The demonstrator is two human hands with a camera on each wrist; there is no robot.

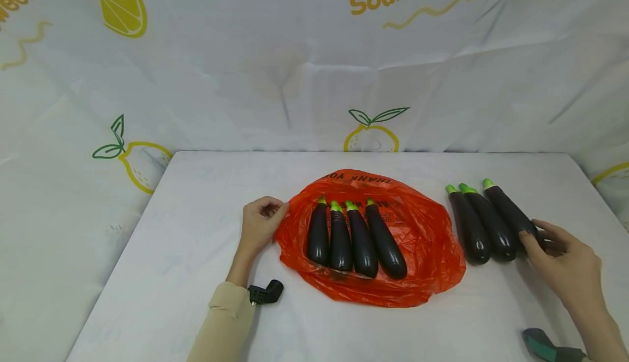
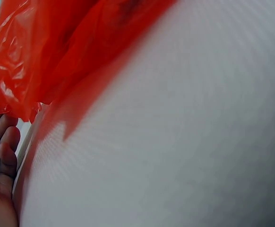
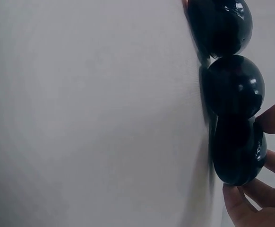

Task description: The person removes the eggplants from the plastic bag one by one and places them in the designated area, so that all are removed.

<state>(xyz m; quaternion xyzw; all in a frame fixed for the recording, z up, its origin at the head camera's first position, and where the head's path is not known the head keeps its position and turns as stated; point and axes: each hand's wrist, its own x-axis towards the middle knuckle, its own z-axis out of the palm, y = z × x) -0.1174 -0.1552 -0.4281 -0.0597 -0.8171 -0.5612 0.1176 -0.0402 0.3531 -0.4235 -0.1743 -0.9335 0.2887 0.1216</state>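
Note:
My left hand (image 1: 260, 223) pinches the left edge of a red plastic bag (image 1: 427, 247) spread on the table. In the left wrist view, curled fingers (image 2: 7, 151) show just under the crinkled bag (image 2: 47, 47). Several dark purple eggplants (image 1: 363, 242) with green caps lie side by side on the bag. To the right of it, three more lie close together. My right hand (image 1: 567, 258) grips the lower end of the rightmost eggplant (image 1: 508, 209). The right wrist view has thumb and fingers around this eggplant's rounded end (image 3: 239, 151), touching the middle eggplant (image 3: 236, 87).
A white cloth covers the table (image 1: 211, 176). Behind it hangs a pale backdrop (image 1: 221, 78) printed with lemons and lettering. Dark wrist devices sit by the left wrist (image 1: 266, 292) and the right wrist (image 1: 545, 345).

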